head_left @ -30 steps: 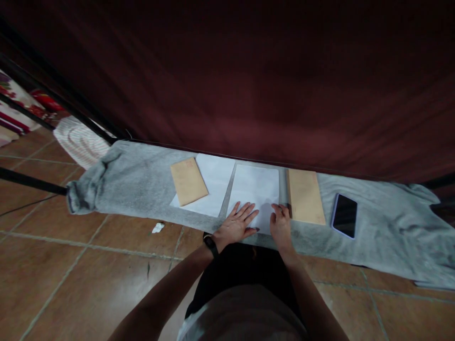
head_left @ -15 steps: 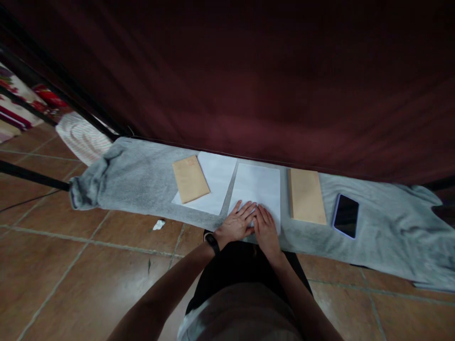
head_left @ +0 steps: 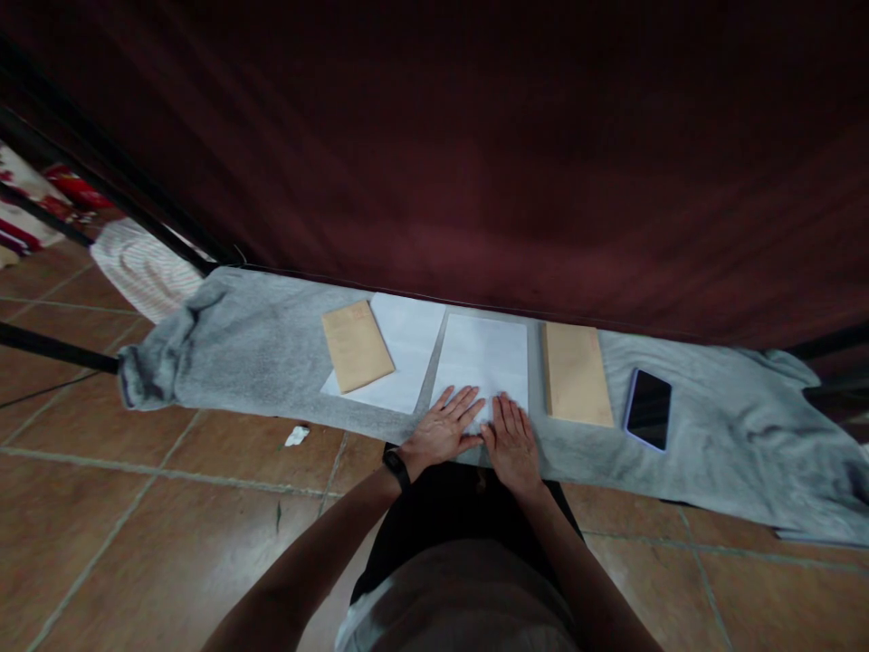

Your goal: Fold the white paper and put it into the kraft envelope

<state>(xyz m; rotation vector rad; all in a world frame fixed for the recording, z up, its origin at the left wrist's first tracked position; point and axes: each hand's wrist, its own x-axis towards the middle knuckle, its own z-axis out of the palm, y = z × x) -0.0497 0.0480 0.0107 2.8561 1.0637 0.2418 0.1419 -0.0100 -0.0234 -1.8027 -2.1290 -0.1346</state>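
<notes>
A white sheet of paper lies on the grey cloth in front of me. My left hand rests flat on its near left part, fingers spread, a black band on the wrist. Beside it, my right hand lies flat on the near right part with fingers stretched out. The two thumbs nearly meet; whether they touch I cannot tell. To the left is another white stack or sheet of paper, partly covered by a brown envelope. On the right lies a thicker stack of brown envelopes.
A phone with a pale purple edge lies right of the envelope stack. The grey cloth covers a long narrow surface. Behind it hangs a dark red curtain. A crumpled white scrap lies on the tiled floor.
My hands have moved apart from each other on the paper; before, their fingertips were together. The view has shifted slightly. The envelopes and phone stay in place on the cloth.
</notes>
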